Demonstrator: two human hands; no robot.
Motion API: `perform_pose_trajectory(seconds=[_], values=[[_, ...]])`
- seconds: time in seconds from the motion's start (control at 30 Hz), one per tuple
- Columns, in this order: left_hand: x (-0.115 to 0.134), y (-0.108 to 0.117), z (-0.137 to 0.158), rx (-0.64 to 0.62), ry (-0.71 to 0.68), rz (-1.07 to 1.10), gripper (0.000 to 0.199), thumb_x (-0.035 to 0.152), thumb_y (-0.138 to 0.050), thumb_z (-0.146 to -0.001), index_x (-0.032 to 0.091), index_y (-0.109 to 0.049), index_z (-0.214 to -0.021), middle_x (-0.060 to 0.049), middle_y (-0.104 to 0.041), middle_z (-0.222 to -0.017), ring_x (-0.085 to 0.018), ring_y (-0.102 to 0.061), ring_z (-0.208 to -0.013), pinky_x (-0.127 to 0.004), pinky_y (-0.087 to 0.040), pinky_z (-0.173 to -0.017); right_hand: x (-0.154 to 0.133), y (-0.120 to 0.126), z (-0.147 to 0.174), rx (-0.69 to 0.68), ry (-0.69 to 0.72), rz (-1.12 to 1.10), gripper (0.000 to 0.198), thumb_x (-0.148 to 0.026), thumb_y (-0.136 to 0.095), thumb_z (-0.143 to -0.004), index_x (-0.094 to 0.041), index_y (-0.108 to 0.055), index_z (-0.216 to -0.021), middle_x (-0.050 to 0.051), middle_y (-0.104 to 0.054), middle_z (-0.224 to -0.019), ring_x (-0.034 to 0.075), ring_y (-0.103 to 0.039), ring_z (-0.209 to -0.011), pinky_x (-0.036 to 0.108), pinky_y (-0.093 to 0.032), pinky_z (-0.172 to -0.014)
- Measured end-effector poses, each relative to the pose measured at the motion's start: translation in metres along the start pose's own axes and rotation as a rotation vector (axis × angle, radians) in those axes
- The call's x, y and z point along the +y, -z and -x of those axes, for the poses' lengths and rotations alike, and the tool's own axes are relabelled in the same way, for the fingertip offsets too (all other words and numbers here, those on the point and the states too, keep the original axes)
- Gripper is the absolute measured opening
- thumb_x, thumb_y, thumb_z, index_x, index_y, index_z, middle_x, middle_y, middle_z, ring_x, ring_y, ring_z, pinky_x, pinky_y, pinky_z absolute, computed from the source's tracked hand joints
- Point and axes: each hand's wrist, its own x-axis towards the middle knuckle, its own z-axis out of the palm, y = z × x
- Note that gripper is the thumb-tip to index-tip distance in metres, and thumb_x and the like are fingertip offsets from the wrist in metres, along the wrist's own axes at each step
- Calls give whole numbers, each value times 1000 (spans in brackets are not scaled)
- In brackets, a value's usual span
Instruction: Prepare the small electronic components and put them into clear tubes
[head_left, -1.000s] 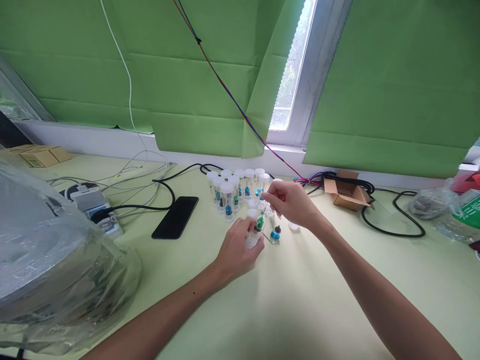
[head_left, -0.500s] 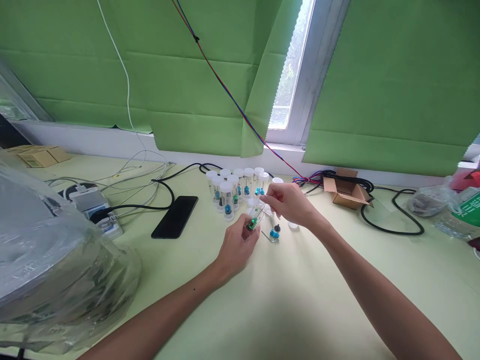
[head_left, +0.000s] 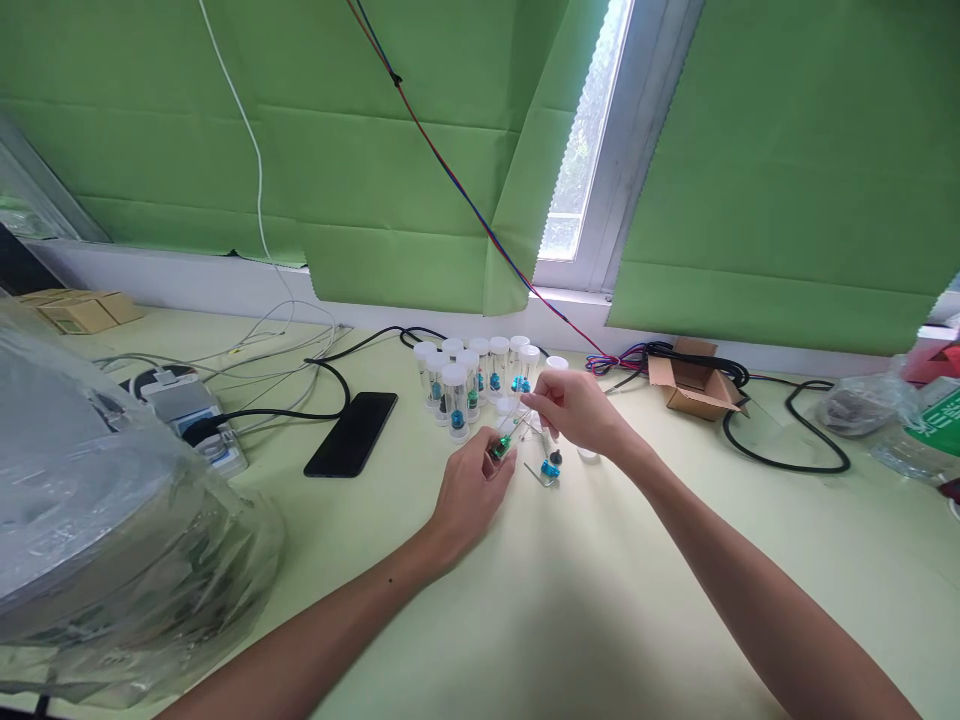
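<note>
My left hand [head_left: 474, 488] is closed around a clear tube that lies tilted in its fingers, with a small green part [head_left: 501, 446] showing at its near end. Thumb and fingertips of my right hand [head_left: 571, 408] are pinched just beyond the tube's far end. A thin metal piece seems to run from them toward the tube; its kind is too small to make out. On the table below my right hand lie a blue fitting [head_left: 550, 469], a small black part [head_left: 556, 457] and a bent hex key [head_left: 538, 475].
Several white-capped clear tubes [head_left: 455, 400] with small coloured parts inside stand beyond my hands. A black phone [head_left: 350, 435] lies left of them. A power strip [head_left: 196, 420] with cables is farther left, beside a large plastic-wrapped object [head_left: 127, 520]. An open cardboard box [head_left: 694, 385] sits back right.
My left hand and the green part have shifted very slightly to the left. My right hand stays pinched in nearly the same place.
</note>
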Motion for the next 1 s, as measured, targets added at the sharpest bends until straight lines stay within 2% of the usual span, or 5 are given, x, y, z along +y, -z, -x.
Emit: perform_pose_trajectory(seconds=[0.3,0.63,0.8,1.0], values=[[-1,1,1,-2,-49,-50,17,36,-54,-86,21,-49,-79,7,-43,-57,-11,-40,-52,-24,-32,-53,4,20,0,-209,-83,-207,43,-54,-61,-81,-19,-47,-61,0,-59,-55,11,-54,-45,21,-35,-40],[1,3,1,-18,-79,-44,14,33,-54,-86,21,-51,-80,6,-44,-58,-11,-40,-52,-24,-32,-53,-1,35,4,-330,-145,-250,38,-49,-67,-79,-17,-53,-64,1,-61,-58,11,-57,-49,22,-39,-42],[-1,2,1,-32,-88,-51,12,32,-54,-85,21,-51,-80,6,-46,-59,-11,-40,-53,-24,-32,-54,0,35,4,-361,-151,-246,38,-48,-66,-79,-17,-51,-62,0,-61,-54,9,-52,-44,22,-38,-42],[1,2,2,-29,-96,-29,13,33,-53,-86,20,-53,-81,4,-48,-63,-10,-40,-52,-24,-33,-53,-2,31,4,-361,-180,-237,35,-43,-65,-80,-18,-50,-61,0,-61,-53,9,-53,-44,21,-38,-41]])
